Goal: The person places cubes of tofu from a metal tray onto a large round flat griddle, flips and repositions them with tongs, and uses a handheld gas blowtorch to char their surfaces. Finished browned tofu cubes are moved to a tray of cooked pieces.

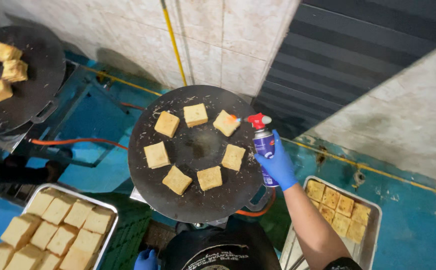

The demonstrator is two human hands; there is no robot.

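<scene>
My right hand (279,165), in a blue glove, grips a blue spray can (264,145) with a red nozzle, held upright at the right edge of a round black griddle (194,197). A small flame shows at the nozzle, touching the nearest pale square block (226,123). Several such blocks lie in a ring on the griddle. My left hand (146,260), also blue-gloved, hangs low at the bottom edge below the griddle, holding nothing I can see.
A second black griddle (38,70) with several blocks is at the top left. A metal tray (109,210) of pale blocks sits at the lower left, another tray (375,220) of browned squares at the lower right. Orange hose (78,141) runs beneath. Tiled wall behind.
</scene>
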